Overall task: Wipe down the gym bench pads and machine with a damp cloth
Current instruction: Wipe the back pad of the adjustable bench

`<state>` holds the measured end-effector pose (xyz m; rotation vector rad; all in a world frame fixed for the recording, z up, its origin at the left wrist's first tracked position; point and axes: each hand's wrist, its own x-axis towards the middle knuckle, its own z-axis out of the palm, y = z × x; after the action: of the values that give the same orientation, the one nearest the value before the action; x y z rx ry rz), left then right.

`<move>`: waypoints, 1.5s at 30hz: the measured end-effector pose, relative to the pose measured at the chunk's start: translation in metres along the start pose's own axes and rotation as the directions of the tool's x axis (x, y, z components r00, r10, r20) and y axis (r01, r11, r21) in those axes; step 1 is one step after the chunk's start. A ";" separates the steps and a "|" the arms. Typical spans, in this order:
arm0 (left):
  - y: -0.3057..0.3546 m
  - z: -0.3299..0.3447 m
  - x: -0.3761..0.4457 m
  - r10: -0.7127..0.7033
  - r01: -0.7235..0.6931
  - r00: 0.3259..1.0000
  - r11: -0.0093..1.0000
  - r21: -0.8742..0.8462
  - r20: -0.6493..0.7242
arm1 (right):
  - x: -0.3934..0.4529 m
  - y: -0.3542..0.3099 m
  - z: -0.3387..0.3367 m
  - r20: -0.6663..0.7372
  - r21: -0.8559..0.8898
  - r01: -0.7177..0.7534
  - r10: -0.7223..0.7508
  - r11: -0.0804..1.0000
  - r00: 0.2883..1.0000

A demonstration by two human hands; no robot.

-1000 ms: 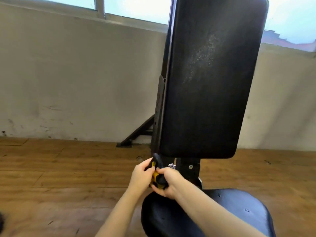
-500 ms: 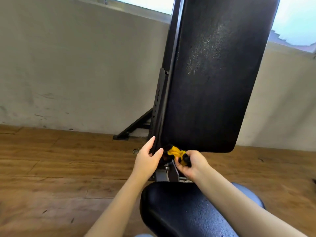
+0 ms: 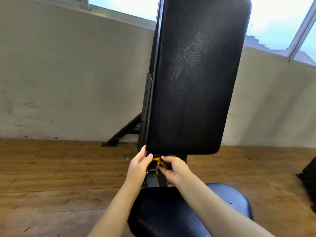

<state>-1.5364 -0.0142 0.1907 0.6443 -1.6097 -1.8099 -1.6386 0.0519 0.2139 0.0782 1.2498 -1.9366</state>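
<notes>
Yellow-and-black bunched cloth, gripped by the right hand, had dropped beneath the upright black vinyl back pad. Left hand lay open-fingered against the pad's lower corner; I judged hinge wiping underway.

My wooden plank floor under me, black bench frame foot resting on it left of the upright back pad, seat pad below that pad.

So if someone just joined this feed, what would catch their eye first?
The tall black back pad fills the centre, upright, its face speckled. Just under its lower edge, the right hand grips a yellow-and-black cloth while the left hand touches the pad's bottom left corner. The seat pad sits below.
</notes>
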 end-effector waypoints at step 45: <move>0.009 -0.002 -0.003 0.090 -0.087 0.994 0.995 0.054 -0.061 | -0.007 0.008 0.012 -0.074 0.430 -0.015 0.052 0.903 0.996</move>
<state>-1.5312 -0.0141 0.1996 0.6366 -1.6212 -1.6738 -1.6249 0.0454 0.2174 0.4084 0.8436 -2.1656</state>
